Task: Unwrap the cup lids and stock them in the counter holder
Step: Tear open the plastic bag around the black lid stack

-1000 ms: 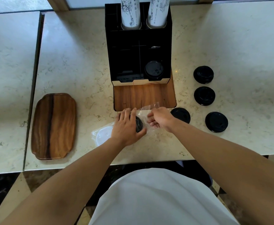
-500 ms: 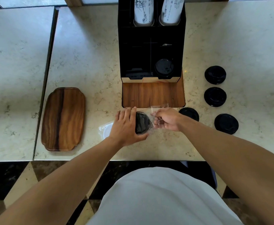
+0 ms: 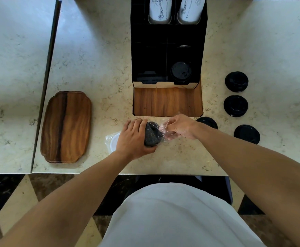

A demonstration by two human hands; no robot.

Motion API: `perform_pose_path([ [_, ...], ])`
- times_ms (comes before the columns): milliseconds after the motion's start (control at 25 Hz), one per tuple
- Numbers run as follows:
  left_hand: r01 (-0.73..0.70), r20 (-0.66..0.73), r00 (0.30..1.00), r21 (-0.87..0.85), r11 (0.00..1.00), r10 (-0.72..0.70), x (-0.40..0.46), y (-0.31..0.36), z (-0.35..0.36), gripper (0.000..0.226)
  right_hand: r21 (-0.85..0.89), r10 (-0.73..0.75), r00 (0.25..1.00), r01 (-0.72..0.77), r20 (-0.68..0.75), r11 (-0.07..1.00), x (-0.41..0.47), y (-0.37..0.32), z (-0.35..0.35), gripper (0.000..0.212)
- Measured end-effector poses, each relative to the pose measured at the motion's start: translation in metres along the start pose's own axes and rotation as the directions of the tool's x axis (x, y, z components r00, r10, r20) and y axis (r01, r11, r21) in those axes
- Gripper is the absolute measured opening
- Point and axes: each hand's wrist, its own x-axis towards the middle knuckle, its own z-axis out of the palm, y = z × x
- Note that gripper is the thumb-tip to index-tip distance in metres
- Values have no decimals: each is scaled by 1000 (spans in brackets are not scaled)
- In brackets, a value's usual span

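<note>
The left hand is gripping a stack of black lids just in front of the holder on the worktop, while the right hand is pinching its clear wrap.

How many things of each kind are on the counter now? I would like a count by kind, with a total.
Loose black lids on the counter: 4
Black lids in the holder: 1
Wrapped stacks of black lids, held in both hands: 1
White cup stacks: 2
Wooden trays: 1
Total: 9
</note>
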Motion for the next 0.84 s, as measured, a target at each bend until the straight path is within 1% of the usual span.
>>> perform_pose_path([
  [160,-1,-40,999,-23,1000,0,1,0,-2,104,-19,-71,997,71,1,997,-1,6,3,25],
  [240,1,-49,999,-23,1000,-2,0,1,-2,102,-45,-97,995,96,-20,994,-2,5,7,21],
  [320,4,-51,999,-26,1000,-5,0,1,-3,101,-90,-107,994,106,-5,990,-2,0,11,21],
  [400,4,-52,999,-36,999,-6,-1,0,-3,99,-142,-97,994,102,42,985,-4,-5,13,22],
  [480,6,-61,998,-43,999,-9,-1,0,-4,98,-143,-76,994,87,75,986,-5,-9,15,21],
  [600,21,-54,998,-50,999,-24,-2,1,-5,98,-120,-55,998,57,20,991,-4,-10,19,29],
  [680,36,-54,998,-70,997,-40,-2,1,-6,98,-113,-63,998,61,-15,992,-3,-10,22,30],
  [760,46,-56,997,-94,995,-51,-2,1,-6,98,-90,-69,998,68,-6,994,-3,-10,24,27],
  [840,40,-57,997,-95,995,-45,-3,1,-7,98,-112,-57,998,60,25,992,-2,-10,23,28],
])
